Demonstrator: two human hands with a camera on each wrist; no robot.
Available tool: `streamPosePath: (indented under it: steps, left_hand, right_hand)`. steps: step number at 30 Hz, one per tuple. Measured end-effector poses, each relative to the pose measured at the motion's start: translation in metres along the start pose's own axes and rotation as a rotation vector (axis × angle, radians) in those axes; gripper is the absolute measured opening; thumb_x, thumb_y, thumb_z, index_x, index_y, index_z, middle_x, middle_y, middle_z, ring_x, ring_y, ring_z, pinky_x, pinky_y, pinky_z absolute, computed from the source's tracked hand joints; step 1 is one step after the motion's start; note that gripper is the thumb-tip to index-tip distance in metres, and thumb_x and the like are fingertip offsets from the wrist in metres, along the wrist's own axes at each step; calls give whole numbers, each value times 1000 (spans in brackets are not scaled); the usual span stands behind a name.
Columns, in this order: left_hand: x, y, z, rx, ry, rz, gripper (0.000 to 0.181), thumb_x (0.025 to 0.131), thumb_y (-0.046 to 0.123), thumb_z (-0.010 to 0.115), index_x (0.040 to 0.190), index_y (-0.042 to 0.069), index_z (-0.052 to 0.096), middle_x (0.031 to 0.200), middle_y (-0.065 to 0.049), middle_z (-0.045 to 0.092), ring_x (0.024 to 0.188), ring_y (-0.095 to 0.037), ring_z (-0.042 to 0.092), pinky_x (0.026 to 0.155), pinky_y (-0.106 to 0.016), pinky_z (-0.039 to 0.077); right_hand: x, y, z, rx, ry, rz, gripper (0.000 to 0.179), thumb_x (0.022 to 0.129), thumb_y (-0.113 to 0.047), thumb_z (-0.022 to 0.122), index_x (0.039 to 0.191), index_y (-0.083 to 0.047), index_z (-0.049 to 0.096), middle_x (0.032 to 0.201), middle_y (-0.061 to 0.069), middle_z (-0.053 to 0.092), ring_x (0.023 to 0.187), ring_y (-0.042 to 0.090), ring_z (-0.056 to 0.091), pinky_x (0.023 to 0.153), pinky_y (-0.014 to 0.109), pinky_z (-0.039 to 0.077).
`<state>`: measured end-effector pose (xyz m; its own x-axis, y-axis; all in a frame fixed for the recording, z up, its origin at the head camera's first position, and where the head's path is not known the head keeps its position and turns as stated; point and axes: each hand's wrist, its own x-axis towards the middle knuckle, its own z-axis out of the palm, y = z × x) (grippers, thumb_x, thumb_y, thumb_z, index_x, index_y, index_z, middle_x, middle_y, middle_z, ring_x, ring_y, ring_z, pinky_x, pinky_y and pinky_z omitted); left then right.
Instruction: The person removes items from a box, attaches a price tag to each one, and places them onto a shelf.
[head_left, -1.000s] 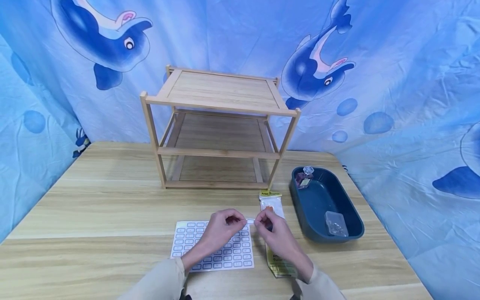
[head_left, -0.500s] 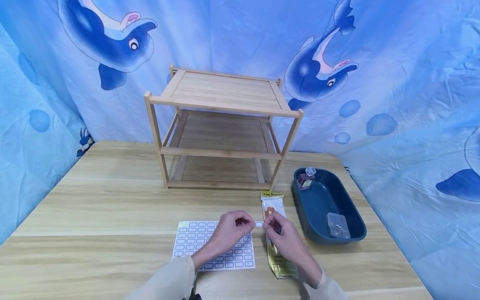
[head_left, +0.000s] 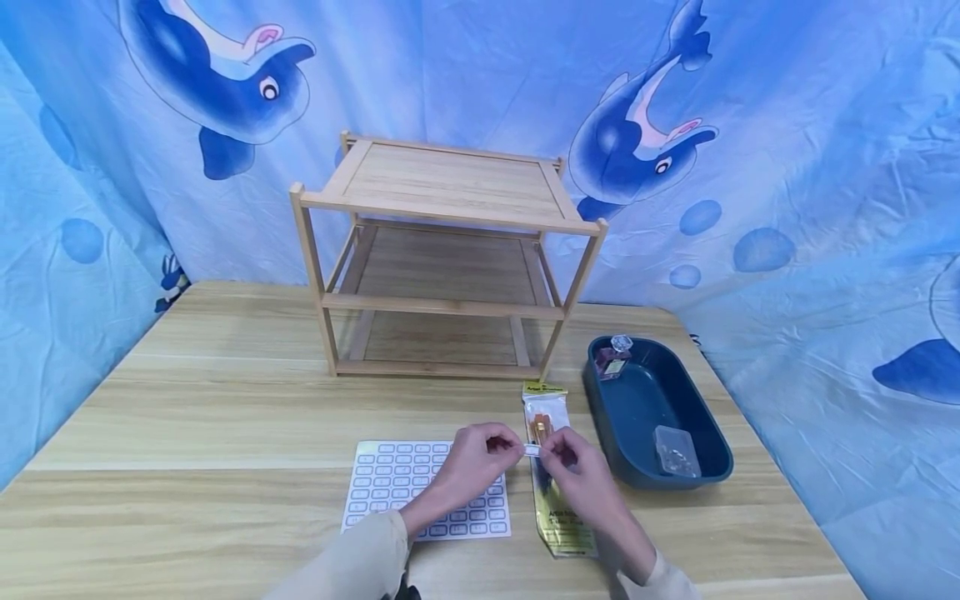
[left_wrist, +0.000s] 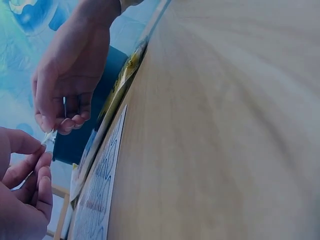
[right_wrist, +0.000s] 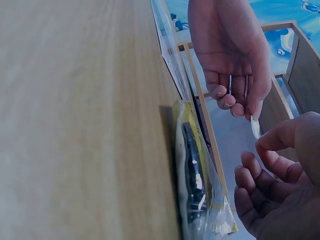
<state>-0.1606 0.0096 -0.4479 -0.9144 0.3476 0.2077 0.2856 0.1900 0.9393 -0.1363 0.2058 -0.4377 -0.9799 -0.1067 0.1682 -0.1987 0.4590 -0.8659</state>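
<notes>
Between both hands, a small white label with a dark printed frame (head_left: 532, 450) is stretched in the air. My left hand (head_left: 480, 460) pinches its left end between thumb and forefinger, above the right part of a white label sheet (head_left: 382, 482). At the label's other end, the thumb and forefinger of my right hand (head_left: 583, 477) pinch it, over a packet of artist brushes (head_left: 562, 527). In the right wrist view the label (right_wrist: 255, 128) looks like a thin, slightly bent strip. My left forearm and hand cover part of the sheet.
A dark blue tub (head_left: 716, 433) stands to the right, with a purple bottle (head_left: 611, 364) and a small clear plastic box (head_left: 677, 452) inside. Behind the hands is a wooden shelf rack (head_left: 450, 307). A blue dolphin-print curtain (head_left: 480, 67) surrounds the wooden table (head_left: 187, 433).
Both hands have shifted to the right with the label between them, and more of the label sheet shows. The head view has turned slightly; sheet, packet and tub stay in place.
</notes>
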Motion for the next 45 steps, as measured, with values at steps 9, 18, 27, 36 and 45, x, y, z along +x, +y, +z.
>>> streamPosePath:
  steps: [9,18,27,36,45]
  left_hand:
    - [4,1,8,12,-6,13,5,90,2,72,92,5,76,84,2,70,78,-9,63,72,-23,57]
    - [6,2,15,20,-22,-14,6,89,0,72,91,4,76,83,3,70,76,-9,62,71,-23,56]
    - [9,0,22,58,-19,22,11,86,-6,70,88,3,76,79,2,69,71,-5,60,67,-21,56]
    - [10,1,29,94,-41,13,10,86,-5,69,87,4,75,77,6,67,67,-3,58,64,-20,55]
    - [10,1,33,117,-52,-8,10,87,-5,70,86,4,74,75,6,66,65,-3,57,62,-20,55]
  right_hand:
    - [-3,-1,-3,-41,40,60,8,95,2,68,93,-4,64,81,1,58,77,16,54,66,23,46]
    - [-5,6,-7,-57,55,42,9,93,5,67,91,-3,64,79,1,57,75,14,54,64,22,46]
    - [-7,12,-8,-90,71,54,14,93,6,67,88,-6,63,75,-1,56,67,11,51,57,21,43]
    - [-11,15,-9,-134,93,39,16,90,7,68,86,-6,62,72,-3,56,64,9,50,56,21,43]
    - [-11,16,-11,-162,63,85,10,91,6,66,88,-4,62,74,-2,57,66,11,52,57,22,43]
